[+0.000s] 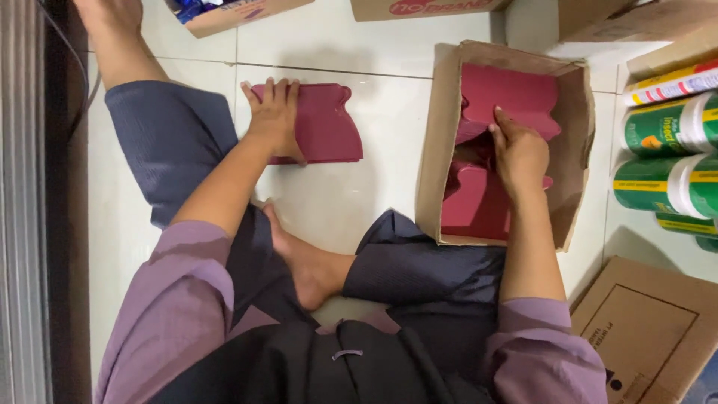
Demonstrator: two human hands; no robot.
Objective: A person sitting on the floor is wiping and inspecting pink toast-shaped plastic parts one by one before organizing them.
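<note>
I sit on a white tiled floor. My left hand (274,114) lies flat on a dark red stack of flat pieces with wavy edges (329,126) on the floor in front of me. My right hand (518,153) reaches into an open cardboard box (435,142) and presses on more dark red pieces (512,93) stacked inside it, fingers curled over one piece's edge. A second red stack (471,206) fills the box's near end.
Green spray cans (666,127) lie at the right. A flat cardboard box (651,329) sits at the lower right, more boxes (239,13) along the top. My legs and bare foot (310,269) rest between the stack and the box.
</note>
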